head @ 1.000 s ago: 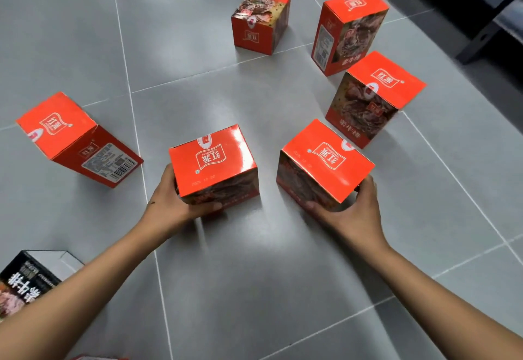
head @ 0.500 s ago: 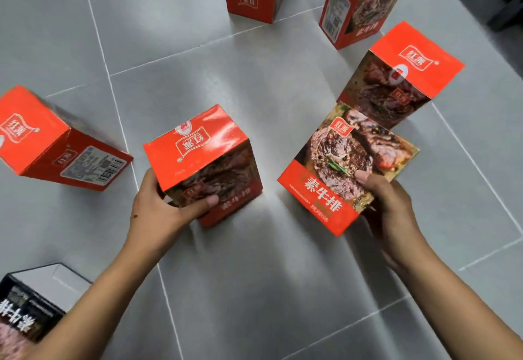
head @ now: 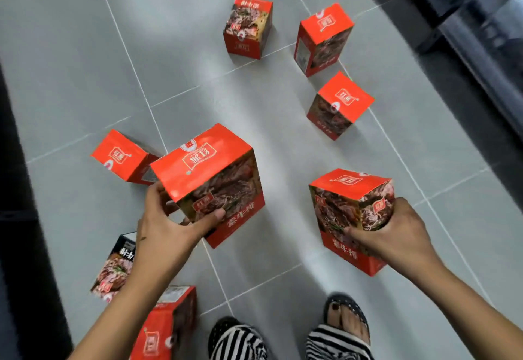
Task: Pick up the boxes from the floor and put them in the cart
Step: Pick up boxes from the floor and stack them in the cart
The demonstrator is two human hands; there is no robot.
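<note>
Boxes (head: 203,167) in L hand (head: 164,235), R hand (head: 396,235)

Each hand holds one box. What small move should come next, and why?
Probably rise and turn toward the cart, unseen here: the left hand grips the left red box, the right hand grips the right red box, both apparently off the floor.

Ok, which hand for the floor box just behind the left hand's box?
Left, probably. The left hand grips the left box right beside that floor box; the right hand holds the right box farther off. Both must unload first.
</note>
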